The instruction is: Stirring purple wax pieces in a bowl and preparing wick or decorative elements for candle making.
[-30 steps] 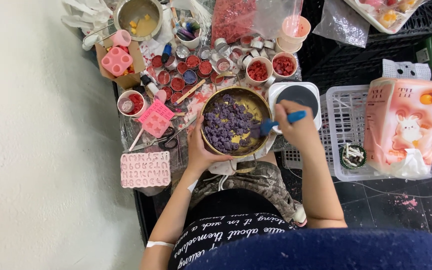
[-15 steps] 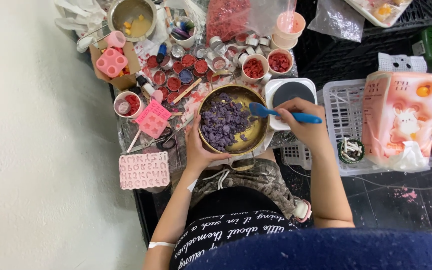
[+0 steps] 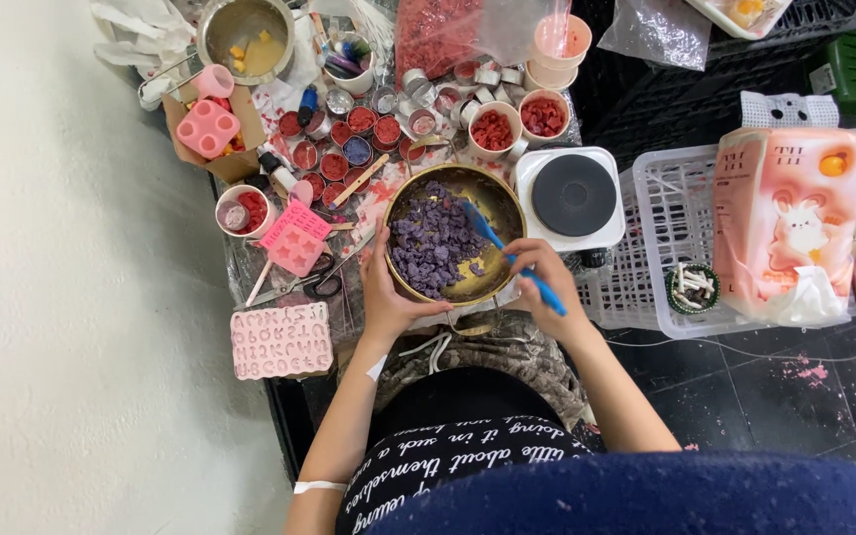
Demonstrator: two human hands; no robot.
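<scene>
A round metal bowl [image 3: 503,203] holds a heap of purple wax chunks [image 3: 430,248] at the centre of the head view. My left hand [image 3: 386,293] grips the bowl's near left rim. My right hand [image 3: 539,278] holds a blue spatula [image 3: 500,250] by its handle, and the blade rests inside the bowl against the purple chunks. My knees sit just below the bowl.
A small white electric hot plate [image 3: 573,195] stands right of the bowl. Pink silicone moulds [image 3: 280,340], scissors [image 3: 314,280] and several small tins of red wax [image 3: 334,165] lie to the left and behind. A white plastic crate [image 3: 658,213] with a pink tissue box [image 3: 791,220] sits at the right.
My right hand has swung the blue spatula from over the hot plate back into the bowl, towards me. My left hand has stayed on the bowl's rim.
</scene>
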